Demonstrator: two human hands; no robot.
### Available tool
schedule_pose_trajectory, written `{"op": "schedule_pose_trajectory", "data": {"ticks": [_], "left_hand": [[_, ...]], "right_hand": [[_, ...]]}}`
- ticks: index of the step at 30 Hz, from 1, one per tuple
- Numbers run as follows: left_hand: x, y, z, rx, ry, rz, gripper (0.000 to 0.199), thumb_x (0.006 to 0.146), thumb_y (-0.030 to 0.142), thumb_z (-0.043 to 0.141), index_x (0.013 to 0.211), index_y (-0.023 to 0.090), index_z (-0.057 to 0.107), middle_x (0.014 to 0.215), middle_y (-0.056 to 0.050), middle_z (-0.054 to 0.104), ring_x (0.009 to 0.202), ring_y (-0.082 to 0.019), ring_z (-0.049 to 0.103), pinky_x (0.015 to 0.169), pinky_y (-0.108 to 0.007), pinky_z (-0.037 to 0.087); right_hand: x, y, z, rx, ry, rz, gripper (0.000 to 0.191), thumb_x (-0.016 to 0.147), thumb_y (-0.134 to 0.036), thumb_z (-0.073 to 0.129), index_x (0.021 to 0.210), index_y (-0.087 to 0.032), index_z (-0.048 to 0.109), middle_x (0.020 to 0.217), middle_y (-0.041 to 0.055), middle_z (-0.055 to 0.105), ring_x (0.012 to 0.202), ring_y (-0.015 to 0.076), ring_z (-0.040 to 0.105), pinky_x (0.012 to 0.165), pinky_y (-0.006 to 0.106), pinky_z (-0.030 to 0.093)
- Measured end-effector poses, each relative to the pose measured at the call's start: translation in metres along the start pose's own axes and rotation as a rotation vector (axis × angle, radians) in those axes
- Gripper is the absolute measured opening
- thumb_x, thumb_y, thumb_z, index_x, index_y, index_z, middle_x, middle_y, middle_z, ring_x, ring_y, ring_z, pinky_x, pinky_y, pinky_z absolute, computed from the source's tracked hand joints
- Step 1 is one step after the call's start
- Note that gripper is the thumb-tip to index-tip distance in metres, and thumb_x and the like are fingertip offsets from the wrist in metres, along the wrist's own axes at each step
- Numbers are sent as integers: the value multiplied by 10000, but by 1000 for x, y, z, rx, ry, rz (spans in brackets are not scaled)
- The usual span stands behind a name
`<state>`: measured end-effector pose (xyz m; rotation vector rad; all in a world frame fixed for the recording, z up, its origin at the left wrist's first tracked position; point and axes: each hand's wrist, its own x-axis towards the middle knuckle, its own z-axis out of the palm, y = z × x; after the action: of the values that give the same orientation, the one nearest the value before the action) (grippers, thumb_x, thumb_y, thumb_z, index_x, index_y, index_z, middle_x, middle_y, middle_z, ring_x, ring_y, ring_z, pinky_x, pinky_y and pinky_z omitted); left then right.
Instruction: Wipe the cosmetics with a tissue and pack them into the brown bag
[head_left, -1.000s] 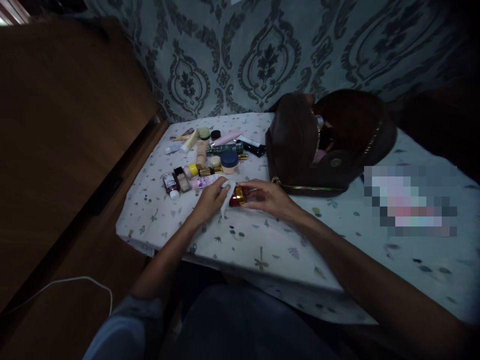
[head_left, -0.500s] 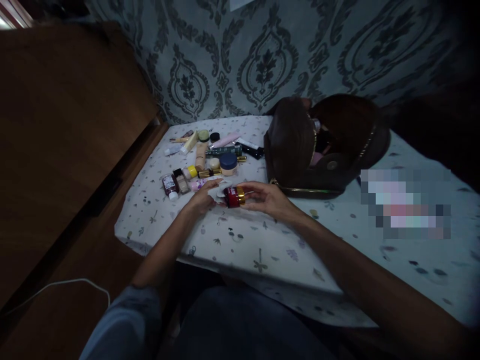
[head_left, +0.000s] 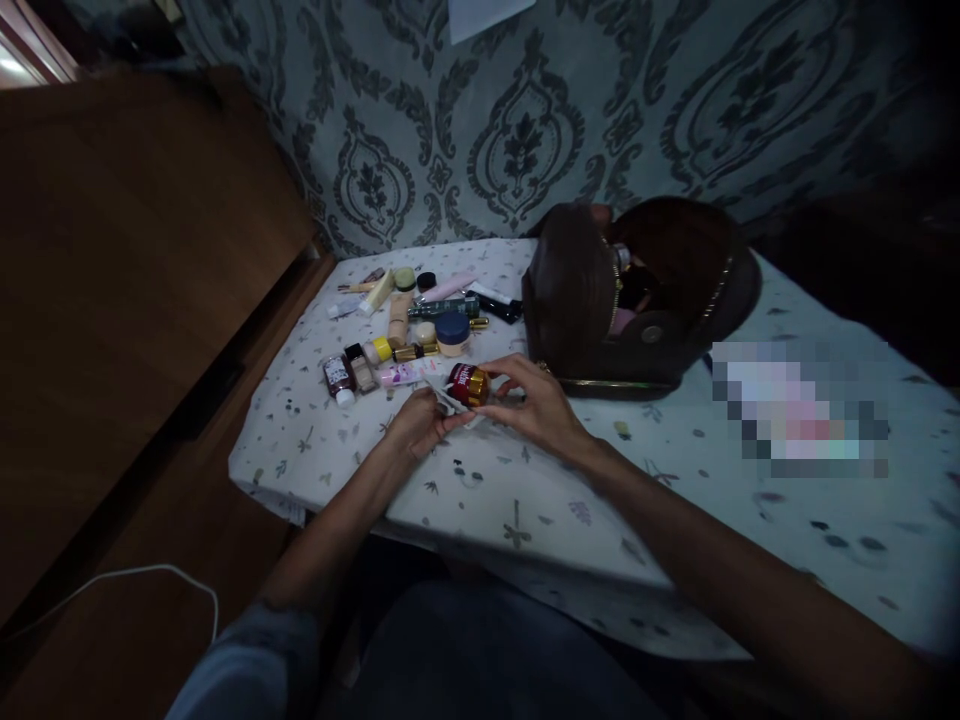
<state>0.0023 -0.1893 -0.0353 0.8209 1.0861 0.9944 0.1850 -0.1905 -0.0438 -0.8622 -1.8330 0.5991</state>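
A small red jar with a gold lid (head_left: 466,384) is held above the front of the table. My right hand (head_left: 536,400) grips its gold end between thumb and fingers. Against the jar's left and lower side, my left hand (head_left: 421,420) pinches a white wipe or tissue (head_left: 448,398). Just beyond my hands lie several cosmetics: a pink and white tube (head_left: 405,373), a dark-blue-lidded jar (head_left: 452,334), a beige tube (head_left: 399,320) and a dark red bottle with a white cap (head_left: 337,376).
An open brown leather bag (head_left: 570,300) with a gold zip stands right of the cosmetics. A blurred-out patch (head_left: 799,405) covers something farther right. A wooden cabinet (head_left: 150,300) borders the left; a white cable (head_left: 135,570) hangs below.
The red jar has tilted in my right hand. My left hand has shifted slightly lower, bringing the white wipe under the jar. The whole view has moved a little.
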Motion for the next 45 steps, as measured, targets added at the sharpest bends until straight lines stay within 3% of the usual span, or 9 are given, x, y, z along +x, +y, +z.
{"op": "schedule_pose_trajectory", "data": {"ticks": [5,13,19,23,27,30,36,41,45], "left_hand": [[-11,8,5,-183,10,-65,235,713,-4,513,859,129,641,872,-53,726,792,-139,684,849,-365,614],[-19,5,9,-214,64,57,301,631,-9,587,862,183,568,759,42,669,637,-83,623,753,-308,600],[-20,0,12,-115,60,159,408,606,149,765,957,215,568,815,38,676,644,-96,623,552,-172,489],[-24,2,12,-145,29,150,434,602,214,817,970,211,586,888,18,689,697,-106,637,593,-185,503],[-27,5,11,-196,3,95,418,704,417,794,1006,200,603,947,-10,690,729,-117,649,599,-202,523],[-25,4,9,-183,29,107,457,663,408,834,1001,203,606,950,2,692,716,-103,642,575,-177,499],[-22,-2,9,-147,-22,203,513,546,337,897,919,196,575,782,44,656,619,-82,588,580,-185,479],[-24,-3,9,-58,-35,234,496,569,380,884,884,196,548,678,62,595,520,-70,512,503,-185,426],[-21,-5,3,-21,-21,298,459,611,393,855,888,192,549,725,43,602,565,-81,518,535,-194,431]], "right_hand": [[-3,0,3,-163,35,-115,396,840,-432,685,1176,-235,612,1035,95,591,945,255,604,757,381,548],[-5,-2,6,-318,132,-134,375,803,-281,709,1157,-221,603,990,78,565,917,247,589,799,388,514],[-4,-6,6,-287,156,-72,370,782,-258,710,1135,-210,610,943,66,566,868,235,588,760,367,514],[-4,-8,5,-292,148,-73,385,787,-257,695,1160,-216,611,958,70,552,884,243,585,779,381,512],[-4,-8,4,-317,136,-131,383,806,-248,671,1182,-207,610,980,81,538,921,250,578,803,385,506],[-4,-9,4,-322,132,-144,366,806,-253,672,1165,-215,617,974,78,549,909,246,580,803,389,506],[-5,-6,3,-197,105,2,368,750,-304,738,1079,-223,595,998,63,636,910,250,615,802,392,512],[-3,0,6,66,91,219,452,690,-415,784,1025,-218,554,975,45,656,885,234,642,747,361,534],[-1,3,6,210,8,241,523,643,-402,813,1074,-218,583,1064,62,650,957,231,643,780,355,559]]}}
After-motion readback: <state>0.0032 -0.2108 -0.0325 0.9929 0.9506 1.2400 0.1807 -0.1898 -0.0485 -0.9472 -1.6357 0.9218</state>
